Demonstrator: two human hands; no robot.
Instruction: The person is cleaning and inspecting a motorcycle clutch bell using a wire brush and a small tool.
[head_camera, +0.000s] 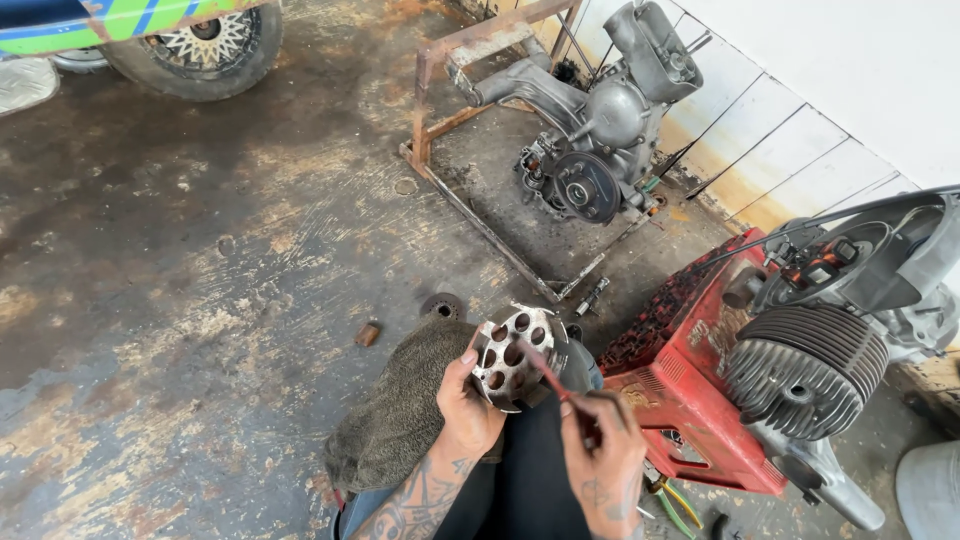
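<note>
- Brown rag (400, 410) draped over the lap, under the work.
- Left hand (465, 405) closed around a round perforated metal drum (512, 358), held over the lap.
- Right hand (600, 440) pinches a thin red-handled tool (548, 375), tip at a hole.
- Judgement: brace the drum against the rag and work hole by hole with light pressure.

red crate (690, 400), grey finned engine (805, 375), olive rag (400, 410)

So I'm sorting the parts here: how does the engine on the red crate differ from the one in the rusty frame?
The engine on the red crate shows a ribbed, finned cylinder; the engine in the rusty frame shows smooth casings and a dark round disc. The first lies on a plastic crate, the second stands upright on the floor. Both are grey metal.
</note>
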